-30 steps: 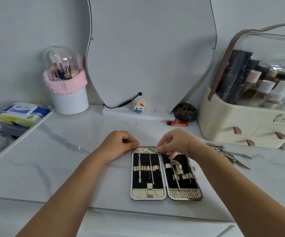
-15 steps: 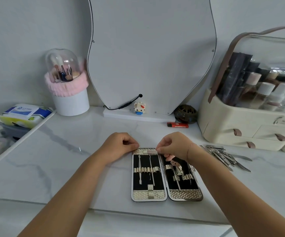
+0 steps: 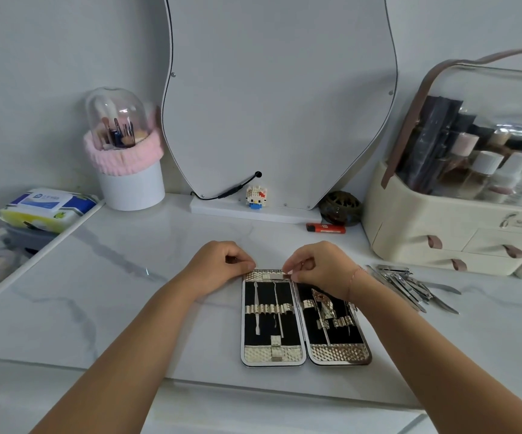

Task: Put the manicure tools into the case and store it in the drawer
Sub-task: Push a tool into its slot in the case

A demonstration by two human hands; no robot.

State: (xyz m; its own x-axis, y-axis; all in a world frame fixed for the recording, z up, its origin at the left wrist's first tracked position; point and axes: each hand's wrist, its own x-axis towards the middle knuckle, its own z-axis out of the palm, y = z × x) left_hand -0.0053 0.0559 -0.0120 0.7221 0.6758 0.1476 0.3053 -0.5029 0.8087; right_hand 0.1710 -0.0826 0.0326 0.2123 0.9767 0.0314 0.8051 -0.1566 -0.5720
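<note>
The manicure case (image 3: 273, 353) lies open on the marble top, with black lining and gold bands. Two thin tools sit in its left half and a clipper with other pieces in its right half. My left hand (image 3: 219, 265) has its fingers curled and holds the case's top left corner. My right hand (image 3: 319, 267) pinches a small flat metal tool (image 3: 280, 277) lying across the top band of the left half. Several loose steel manicure tools (image 3: 410, 288) lie in a pile to the right of the case.
A cream cosmetics organizer (image 3: 410, 233) with small drawers stands at the right. A mirror (image 3: 278, 104), a toy figure (image 3: 256, 197), a dark round jar (image 3: 341, 208) and an orange lighter (image 3: 325, 228) line the back. A brush holder (image 3: 129, 186) and a wipes pack (image 3: 46, 208) stand at the left.
My right hand has shifted left from above the case's right half to the top edge of the left half, carrying the small tool. My left hand stays at the corner.
</note>
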